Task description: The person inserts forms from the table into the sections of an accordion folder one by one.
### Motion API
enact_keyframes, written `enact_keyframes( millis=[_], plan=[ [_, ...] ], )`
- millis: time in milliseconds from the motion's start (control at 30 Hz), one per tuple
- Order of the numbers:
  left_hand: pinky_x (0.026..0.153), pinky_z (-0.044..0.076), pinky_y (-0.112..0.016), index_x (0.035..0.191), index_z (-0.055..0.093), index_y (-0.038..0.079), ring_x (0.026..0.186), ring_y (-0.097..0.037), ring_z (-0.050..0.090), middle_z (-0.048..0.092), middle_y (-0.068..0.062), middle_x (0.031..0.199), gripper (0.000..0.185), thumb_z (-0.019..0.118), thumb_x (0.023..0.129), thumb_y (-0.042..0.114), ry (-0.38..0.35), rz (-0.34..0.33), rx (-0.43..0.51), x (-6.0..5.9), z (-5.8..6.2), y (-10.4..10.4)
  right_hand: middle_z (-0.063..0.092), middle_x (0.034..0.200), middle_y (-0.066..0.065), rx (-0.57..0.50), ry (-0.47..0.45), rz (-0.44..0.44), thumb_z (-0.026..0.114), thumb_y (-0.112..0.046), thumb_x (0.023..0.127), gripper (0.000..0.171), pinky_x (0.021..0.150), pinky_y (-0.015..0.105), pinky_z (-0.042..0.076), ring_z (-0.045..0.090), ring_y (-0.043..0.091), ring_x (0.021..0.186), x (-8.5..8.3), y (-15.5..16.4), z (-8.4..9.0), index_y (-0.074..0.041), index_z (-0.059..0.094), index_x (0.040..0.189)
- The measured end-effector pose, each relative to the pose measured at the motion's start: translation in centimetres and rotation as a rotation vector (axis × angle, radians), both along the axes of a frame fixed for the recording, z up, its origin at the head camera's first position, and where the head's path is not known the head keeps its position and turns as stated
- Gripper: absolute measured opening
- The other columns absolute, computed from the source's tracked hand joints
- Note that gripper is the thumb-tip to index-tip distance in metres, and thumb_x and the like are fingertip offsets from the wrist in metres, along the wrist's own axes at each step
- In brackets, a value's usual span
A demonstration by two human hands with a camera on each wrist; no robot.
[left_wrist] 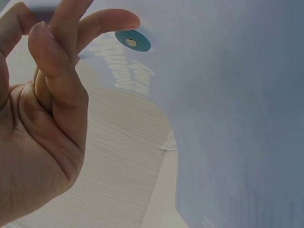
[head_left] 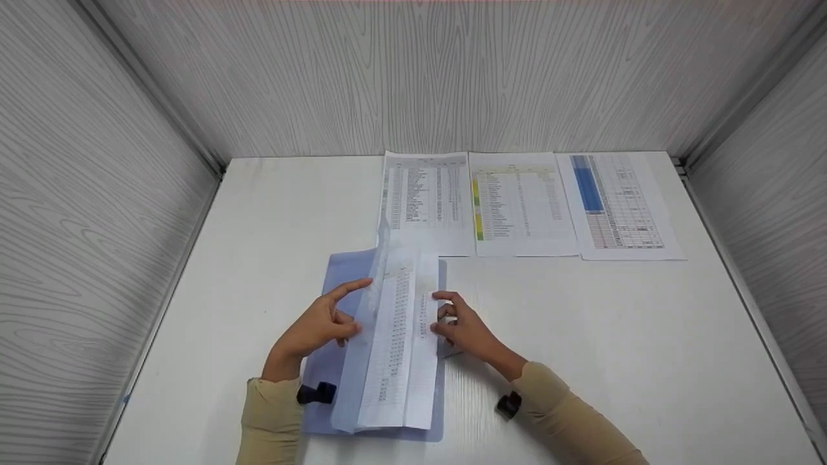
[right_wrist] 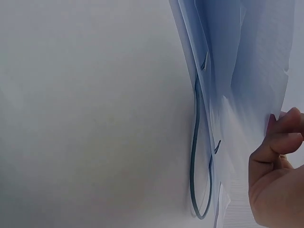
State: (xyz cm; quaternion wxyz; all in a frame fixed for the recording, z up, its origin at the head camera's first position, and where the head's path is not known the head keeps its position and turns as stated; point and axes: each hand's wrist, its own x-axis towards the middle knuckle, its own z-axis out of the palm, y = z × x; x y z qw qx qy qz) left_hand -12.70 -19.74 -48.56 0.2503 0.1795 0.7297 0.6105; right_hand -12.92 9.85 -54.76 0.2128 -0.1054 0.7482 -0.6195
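A pale blue plastic folder (head_left: 336, 271) lies on the white table (head_left: 581, 336) in front of me. Its translucent cover (head_left: 362, 361) stands raised. My left hand (head_left: 345, 313) props the cover from the left, index fingertip on it near a teal button (left_wrist: 133, 41). A printed sheet (head_left: 400, 336) curves up over the folder. Its right edge is pinched by my right hand (head_left: 442, 314). In the right wrist view that hand (right_wrist: 285, 130) grips the sheet edge beside the folder's layers (right_wrist: 209, 71) and a dark cord loop (right_wrist: 194, 156). The left wrist view shows my left hand (left_wrist: 71, 28) against the folder (left_wrist: 228, 118).
Three printed sheets lie side by side at the back: a grey table (head_left: 426, 200), one with yellow and green marks (head_left: 520, 203), and one with a blue block (head_left: 617, 203). Grey wood-grain walls (head_left: 97, 194) close in the left, back and right sides.
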Motion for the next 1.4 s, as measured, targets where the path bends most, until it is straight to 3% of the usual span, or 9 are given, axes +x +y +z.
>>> enact_keyframes(
  millis=[233,433,667,900,1000,1133,1267,1400],
  plan=[
    [0.051,0.041,-0.020,0.152,0.027,0.008,0.045,-0.006,0.041,0.039,0.000,0.049,0.077,0.063,0.084,-0.001,0.006,-0.009,0.016,0.0,0.0,-0.1,0.055,0.096,0.006,0.035,0.027,-0.010,0.060,-0.003,0.089,0.056,0.055,0.024,0.043,0.051,0.013,0.065,-0.2,-0.6,-0.9,-0.006,0.038,0.141],
    [0.052,0.041,-0.021,0.152,0.027,0.007,0.046,-0.006,0.041,0.040,0.008,0.049,0.076,0.060,0.084,-0.004,0.002,-0.013,0.040,0.1,-0.1,-0.1,0.056,0.094,0.007,0.036,0.075,0.015,0.060,-0.003,0.090,0.055,0.057,0.023,0.046,0.053,0.013,0.064,-0.2,-0.7,-1.0,-0.005,0.037,0.140],
    [0.052,0.042,-0.020,0.152,0.027,0.006,0.045,-0.005,0.043,0.039,0.006,0.049,0.076,0.060,0.084,-0.004,0.017,-0.016,0.045,0.1,-0.1,-0.2,0.059,0.095,0.009,0.030,0.072,0.008,0.064,-0.005,0.089,0.058,0.057,0.024,0.047,0.056,0.014,0.064,-0.2,-0.6,-1.0,-0.004,0.037,0.140],
    [0.052,0.043,-0.021,0.152,0.026,0.006,0.046,-0.005,0.043,0.040,0.007,0.049,0.077,0.060,0.084,-0.005,0.012,-0.022,0.060,0.0,-0.2,-0.3,0.064,0.098,0.020,0.029,0.139,-0.077,0.060,-0.009,0.094,0.049,0.064,0.041,0.052,0.061,0.037,0.071,-0.9,0.9,-1.1,0.000,0.040,0.138],
    [0.052,0.043,-0.021,0.152,0.026,0.006,0.046,-0.005,0.043,0.039,0.003,0.049,0.077,0.061,0.084,-0.005,0.007,-0.020,0.064,0.1,-0.2,-0.3,0.065,0.098,0.017,0.089,0.191,-0.141,0.059,-0.012,0.095,0.045,0.066,0.036,0.052,0.062,0.031,0.074,-1.5,2.1,-1.1,0.000,0.043,0.135],
    [0.052,0.043,-0.020,0.152,0.027,0.006,0.046,-0.006,0.043,0.038,0.001,0.050,0.076,0.061,0.085,-0.004,0.015,-0.013,0.057,0.1,0.0,-0.3,0.065,0.102,0.013,0.169,0.239,-0.222,0.060,-0.015,0.095,0.045,0.075,0.031,0.050,0.063,0.021,0.088,-2.9,4.0,-0.9,-0.002,0.045,0.135],
    [0.052,0.042,-0.021,0.152,0.028,0.007,0.046,-0.006,0.043,0.039,0.000,0.051,0.076,0.061,0.084,-0.004,0.009,-0.007,0.049,0.1,0.1,-0.2,0.061,0.118,0.016,0.250,0.238,-0.266,0.059,-0.017,0.095,0.049,0.094,0.043,0.046,0.058,0.029,0.111,-4.7,6.3,-1.0,-0.003,0.042,0.139],
    [0.052,0.042,-0.021,0.152,0.027,0.007,0.046,-0.006,0.043,0.040,0.003,0.049,0.076,0.060,0.084,-0.004,0.011,-0.007,0.042,0.1,0.0,-0.2,0.050,0.137,0.020,0.360,0.214,-0.281,0.057,-0.019,0.096,0.055,0.107,0.051,0.035,0.043,0.035,0.131,-6.4,8.7,-1.2,-0.003,0.035,0.144]
  ],
)
